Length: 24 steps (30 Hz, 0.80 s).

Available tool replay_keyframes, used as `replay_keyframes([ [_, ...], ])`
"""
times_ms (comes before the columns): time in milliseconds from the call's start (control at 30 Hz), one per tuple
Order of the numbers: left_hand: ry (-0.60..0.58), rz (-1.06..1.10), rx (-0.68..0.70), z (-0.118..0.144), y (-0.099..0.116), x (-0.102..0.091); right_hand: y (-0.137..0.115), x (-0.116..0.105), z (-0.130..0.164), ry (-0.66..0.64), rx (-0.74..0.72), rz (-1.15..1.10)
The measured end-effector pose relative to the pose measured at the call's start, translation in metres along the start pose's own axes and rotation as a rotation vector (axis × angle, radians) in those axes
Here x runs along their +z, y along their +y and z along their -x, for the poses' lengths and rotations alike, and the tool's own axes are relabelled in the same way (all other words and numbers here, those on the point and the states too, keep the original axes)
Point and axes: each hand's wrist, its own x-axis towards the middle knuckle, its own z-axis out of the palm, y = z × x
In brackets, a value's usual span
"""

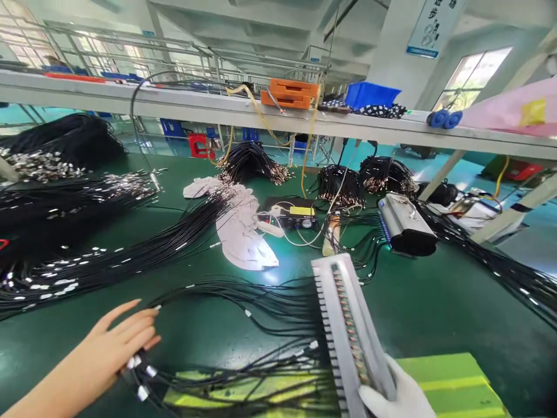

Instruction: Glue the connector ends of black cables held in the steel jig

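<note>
1. Your left hand point(117, 342) lies at the near left edge of the table point(435, 302), fingers loosely curled around the plug ends of a bunch of thin black cables point(226, 325). The grip looks light, not clenched.
2. Your gloved right hand point(398, 395) is closed around the near end of the grey comb-like rack point(343, 325), into which the cables run.
3. The cables probably handle light, limp and quick to tangle; take them near the metal plugs, not mid-length.
4. The rack looks stiff and light; hold its bare end, clear of the slots.
5. Larger cable bundles point(87, 261) lie to the left, a white cloth point(239, 226) and small black box point(291, 215) beyond. Stray loops crossing the table could snag.
</note>
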Motion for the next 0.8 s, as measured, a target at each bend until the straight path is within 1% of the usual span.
replay_keyframes([
  [100, -0.092, -0.129, -0.037, 0.003, -0.030, -0.008, -0.038, 0.033, -0.027, -0.157, -0.110, -0.052],
  [167, -0.108, -0.191, -0.076, 0.007, -0.041, -0.009, -0.054, 0.046, -0.044, -0.191, -0.106, 0.024],
  [200, -0.097, -0.219, -0.107, 0.011, -0.045, -0.008, -0.060, 0.049, -0.049, -0.195, -0.095, 0.125],
  [267, -0.057, -0.286, -0.141, 0.021, -0.050, -0.004, -0.070, 0.050, -0.055, -0.194, -0.085, 0.441],
  [333, -0.050, -0.352, -0.123, 0.031, -0.052, 0.000, -0.078, 0.045, -0.054, -0.210, -0.113, 0.773],
  [367, -0.061, -0.375, -0.108, 0.036, -0.054, 0.001, -0.081, 0.042, -0.052, -0.225, -0.132, 0.885],
  [433, -0.095, -0.389, -0.110, 0.041, -0.055, 0.002, -0.080, 0.040, -0.048, -0.243, -0.194, 0.987],
  [467, -0.113, -0.386, -0.129, 0.041, -0.056, 0.003, -0.076, 0.041, -0.047, -0.237, -0.256, 1.002],
  [500, -0.131, -0.381, -0.151, 0.040, -0.057, 0.004, -0.069, 0.045, -0.046, -0.224, -0.349, 1.010],
  [600, -0.165, -0.386, -0.220, 0.032, -0.059, 0.008, -0.041, 0.059, -0.045, -0.222, -0.735, 0.997],
  [667, -0.148, -0.379, -0.248, 0.026, -0.061, 0.012, -0.028, 0.063, -0.044, -0.241, -0.936, 0.945],
  [700, -0.131, -0.363, -0.256, 0.024, -0.062, 0.015, -0.028, 0.061, -0.042, -0.229, -1.019, 0.907],
  [733, -0.115, -0.343, -0.261, 0.023, -0.063, 0.017, -0.033, 0.056, -0.039, -0.192, -1.092, 0.864],
  [767, -0.102, -0.324, -0.266, 0.022, -0.064, 0.019, -0.045, 0.048, -0.036, -0.139, -1.162, 0.825],
  [800, -0.099, -0.317, -0.271, 0.022, -0.064, 0.020, -0.063, 0.037, -0.034, -0.051, -1.221, 0.789],
])
